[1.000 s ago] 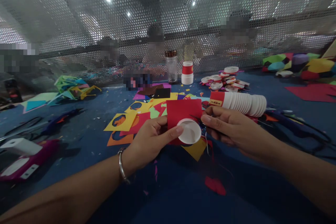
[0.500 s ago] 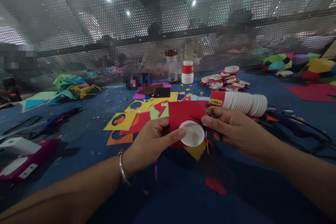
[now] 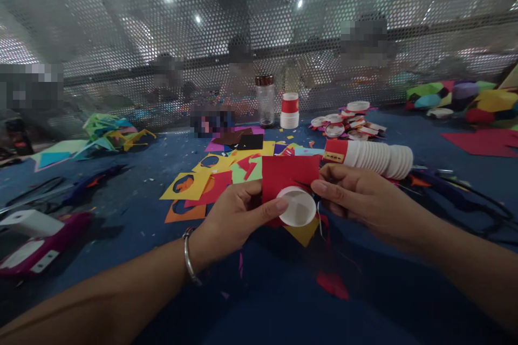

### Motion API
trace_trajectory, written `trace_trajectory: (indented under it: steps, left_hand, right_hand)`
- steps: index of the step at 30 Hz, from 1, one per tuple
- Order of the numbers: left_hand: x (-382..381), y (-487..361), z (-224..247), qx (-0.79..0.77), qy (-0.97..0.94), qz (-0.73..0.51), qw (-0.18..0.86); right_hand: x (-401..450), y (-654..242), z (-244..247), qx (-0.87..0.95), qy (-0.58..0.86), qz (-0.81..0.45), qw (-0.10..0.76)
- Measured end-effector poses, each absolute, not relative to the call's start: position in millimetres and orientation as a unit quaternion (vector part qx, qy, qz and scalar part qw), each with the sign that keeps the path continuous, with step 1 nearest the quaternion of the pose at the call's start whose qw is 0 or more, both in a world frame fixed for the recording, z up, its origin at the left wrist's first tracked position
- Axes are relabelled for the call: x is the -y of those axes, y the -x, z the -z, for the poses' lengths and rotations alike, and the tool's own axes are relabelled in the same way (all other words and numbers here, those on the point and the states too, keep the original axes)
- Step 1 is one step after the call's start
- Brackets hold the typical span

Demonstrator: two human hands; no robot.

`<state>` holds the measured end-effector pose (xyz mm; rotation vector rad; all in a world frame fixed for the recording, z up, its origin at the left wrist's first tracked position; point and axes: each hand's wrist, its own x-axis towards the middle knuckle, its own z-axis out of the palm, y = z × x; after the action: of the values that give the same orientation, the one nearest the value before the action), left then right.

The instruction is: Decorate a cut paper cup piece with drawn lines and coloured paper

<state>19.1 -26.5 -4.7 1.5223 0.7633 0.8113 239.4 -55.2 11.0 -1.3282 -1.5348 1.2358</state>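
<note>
Above the middle of the blue table, my left hand (image 3: pixel 238 213) is closed on a sheet of red paper (image 3: pixel 289 168) and a round white piece like a paper cup bottom (image 3: pixel 299 209). Its thumb presses the white rim against the paper, with the fingers behind. My right hand (image 3: pixel 356 191) is closed at the sheet's right edge, by the rim. A thin dark pointed tool (image 3: pixel 301 182) lies across the red paper from its thumb; the tool's kind is hidden. Several coloured sheets with round holes, among them a yellow one (image 3: pixel 184 186), lie beside my left hand.
A stack of paper cups (image 3: pixel 374 157) lies behind my right hand. Farther back are a glass bottle (image 3: pixel 266 105), upright cups (image 3: pixel 290 110) and a pile of cut cup pieces (image 3: pixel 348 121). A purple power strip (image 3: pixel 60 245) sits left; a blue glue gun (image 3: pixel 445 191) and cables lie right.
Both hands, the red paper and the white cup piece have shifted very slightly to the right in the picture. The grip of each hand looks the same.
</note>
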Motion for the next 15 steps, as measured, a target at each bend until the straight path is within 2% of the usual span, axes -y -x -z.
trace_trajectory:
  steps: [15]
  left_hand:
    - [23.5, -15.9, 4.5, -0.369, -0.694, -0.338, 0.518]
  right_hand:
    - [56.8, -240.2, -12.4, 0.637, 0.507, -0.446, 0.372]
